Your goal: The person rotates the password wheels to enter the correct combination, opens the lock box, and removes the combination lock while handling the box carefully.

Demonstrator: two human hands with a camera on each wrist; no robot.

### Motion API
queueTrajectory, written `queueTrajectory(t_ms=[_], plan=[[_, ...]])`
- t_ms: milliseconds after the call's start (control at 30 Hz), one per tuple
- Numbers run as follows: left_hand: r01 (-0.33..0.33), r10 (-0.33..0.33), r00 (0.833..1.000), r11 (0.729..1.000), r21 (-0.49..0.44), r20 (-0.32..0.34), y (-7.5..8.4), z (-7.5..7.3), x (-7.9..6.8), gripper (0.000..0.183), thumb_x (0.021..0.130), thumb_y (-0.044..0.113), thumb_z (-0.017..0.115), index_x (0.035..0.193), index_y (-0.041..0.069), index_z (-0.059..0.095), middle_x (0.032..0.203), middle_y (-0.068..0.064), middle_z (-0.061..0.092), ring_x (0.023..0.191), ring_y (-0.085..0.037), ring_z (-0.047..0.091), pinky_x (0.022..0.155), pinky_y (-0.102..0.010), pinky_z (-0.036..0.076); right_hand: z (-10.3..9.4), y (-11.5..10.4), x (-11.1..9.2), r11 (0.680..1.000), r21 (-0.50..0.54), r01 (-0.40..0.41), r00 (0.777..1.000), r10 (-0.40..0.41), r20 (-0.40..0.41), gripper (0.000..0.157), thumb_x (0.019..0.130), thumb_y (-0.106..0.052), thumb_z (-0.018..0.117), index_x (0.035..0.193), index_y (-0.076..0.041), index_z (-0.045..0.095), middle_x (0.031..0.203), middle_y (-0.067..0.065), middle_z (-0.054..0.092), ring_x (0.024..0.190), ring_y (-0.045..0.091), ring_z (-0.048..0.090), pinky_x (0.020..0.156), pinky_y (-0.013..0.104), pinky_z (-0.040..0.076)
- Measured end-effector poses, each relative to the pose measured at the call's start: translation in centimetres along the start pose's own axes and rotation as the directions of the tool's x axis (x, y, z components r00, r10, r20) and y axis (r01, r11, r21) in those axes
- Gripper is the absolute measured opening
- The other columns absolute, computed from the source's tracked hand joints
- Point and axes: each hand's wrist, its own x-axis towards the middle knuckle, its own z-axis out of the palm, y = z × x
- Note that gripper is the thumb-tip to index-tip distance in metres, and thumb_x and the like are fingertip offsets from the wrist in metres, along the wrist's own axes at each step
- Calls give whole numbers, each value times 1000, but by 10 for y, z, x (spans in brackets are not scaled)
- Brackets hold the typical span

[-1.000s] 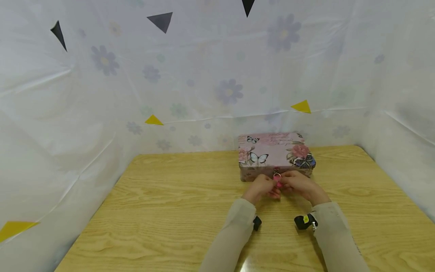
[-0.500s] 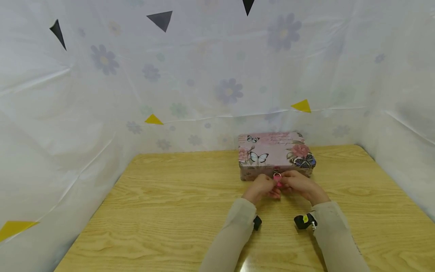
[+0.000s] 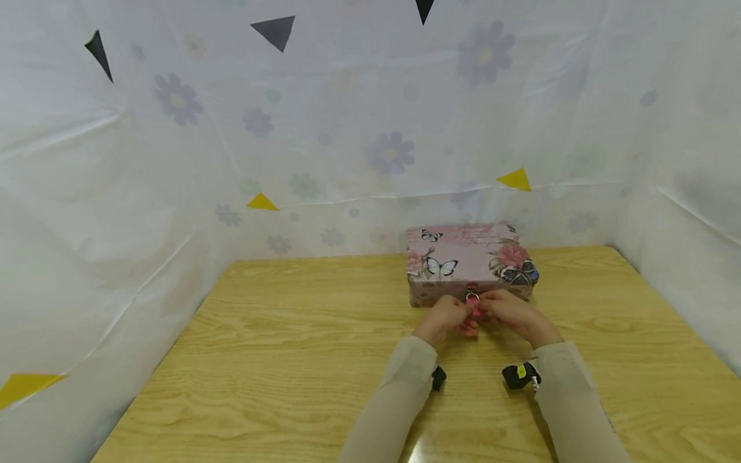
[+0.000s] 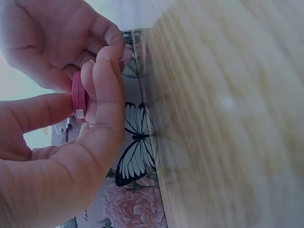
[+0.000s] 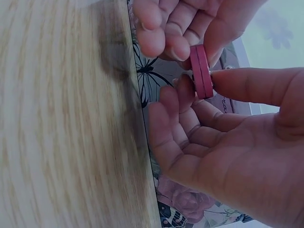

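A small pink padlock (image 3: 475, 308) with a silver ring-like shackle hangs at the clasp (image 3: 472, 287) on the front of a lidded box (image 3: 466, 251). The box is pink, printed with butterflies and roses, and its lid is down. From the left, my left hand (image 3: 444, 317) pinches the padlock between thumb and fingers. My right hand (image 3: 512, 314) pinches it from the other side. In the left wrist view the padlock body (image 4: 79, 95) appears edge-on, and a pale spot shows at its end. The right wrist view shows a seam along the body (image 5: 202, 72).
The box stands on a wood-grain table (image 3: 278, 347), near its back edge. Behind it hangs a white flowered sheet (image 3: 347, 128), with yellow and dark triangles on it. A black wrist mount (image 3: 517, 377) sits by the right cuff.
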Motion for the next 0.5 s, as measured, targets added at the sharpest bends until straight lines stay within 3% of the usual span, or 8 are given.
queueTrajectory(t_ms=[367,500], plan=[[15,-14,999,999,-33,29,0,-4,3,26,100,5,48,86,-10,64,70,-19,65,71,-32,71,68,-36,60,-1,3,3,1000,28,-10,1000,10,-12,37,100,-7,39,122,23,45,98,3,63,85,6,61,79,29,54],[24,-24,999,999,-29,22,2,-4,0,29,101,9,47,87,-10,64,64,-12,60,71,-32,70,71,-39,60,-2,3,2,999,46,3,1000,-3,-5,37,99,-5,40,120,25,45,94,1,63,82,6,61,76,26,54]])
